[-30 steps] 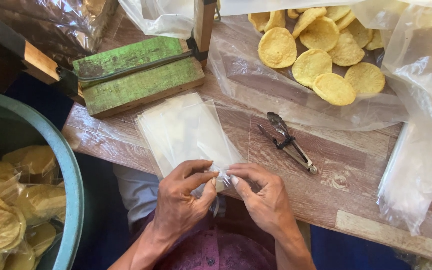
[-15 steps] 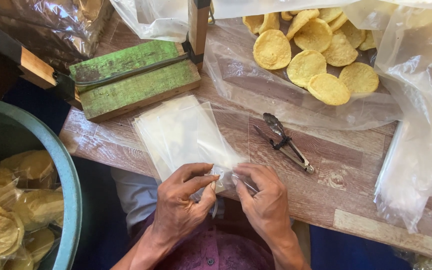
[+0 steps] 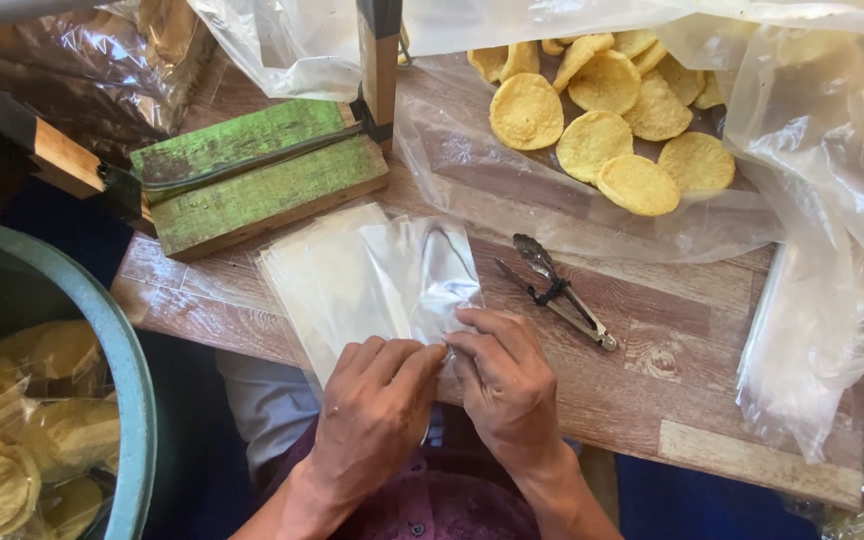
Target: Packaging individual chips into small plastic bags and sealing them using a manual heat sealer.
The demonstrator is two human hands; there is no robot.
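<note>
Both hands together at near edge of wooden table (image 3: 672,400). Left hand (image 3: 377,410) and right hand (image 3: 502,375) pinch top clear plastic bag (image 3: 427,270), fingertips meeting at its lower edge. Bag lies on stack of clear bags (image 3: 322,285), just right of green wooden block (image 3: 252,180). Metal tongs (image 3: 557,290) right of bag. Yellow crackers (image 3: 612,120) beyond tongs. Teal tub (image 3: 102,350) far left, off table.

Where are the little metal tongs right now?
In the head view, the metal tongs lie on the wooden table, just right of the clear bags and the right hand, below the round yellow crackers.
</note>
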